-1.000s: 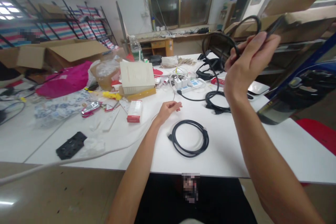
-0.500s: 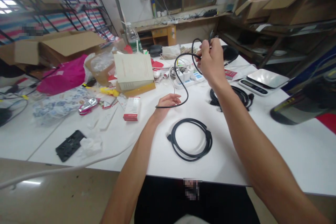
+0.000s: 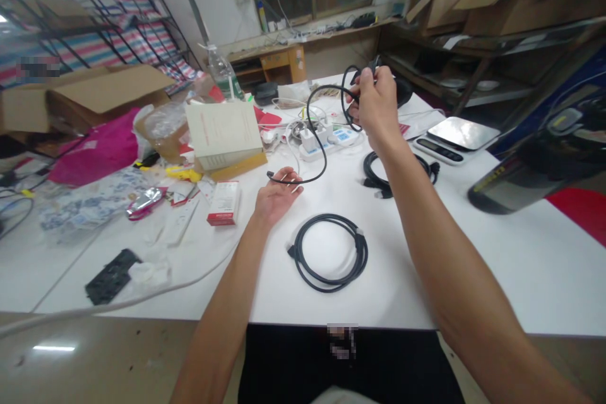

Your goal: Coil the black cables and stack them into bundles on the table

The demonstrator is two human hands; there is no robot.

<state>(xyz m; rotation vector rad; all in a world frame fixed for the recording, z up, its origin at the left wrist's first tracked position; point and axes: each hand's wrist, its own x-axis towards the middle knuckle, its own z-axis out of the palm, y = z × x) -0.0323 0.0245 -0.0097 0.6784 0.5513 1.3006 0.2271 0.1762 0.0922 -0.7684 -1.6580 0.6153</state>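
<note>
My right hand (image 3: 376, 101) is raised above the far part of the table, its fingers closed round a looped black cable (image 3: 325, 154). From there the cable's free length hangs in a curve down to the left. My left hand (image 3: 279, 197) is palm up with fingers spread, and the cable's end lies across those fingers, its small plug (image 3: 269, 174) sticking out past them. Below, on the white table (image 3: 392, 290), rests a coiled black cable (image 3: 362, 249) with a light tie at its right side. Another coiled black cable (image 3: 376, 186) is partly hidden behind my right forearm.
Right of my arm are a kitchen scale (image 3: 464, 134) and a tilted dark bottle-like object (image 3: 511, 183). A power strip (image 3: 317, 150) with plugs lies behind the hands. To the left are a red-and-white box (image 3: 224, 203), a cream box (image 3: 222, 132) and a black plastic part (image 3: 112, 276).
My left hand has turned palm up and opened its fingers under the cable's end, whose plug now shows. My right hand still grips the loops. The whole view has shifted slightly.
</note>
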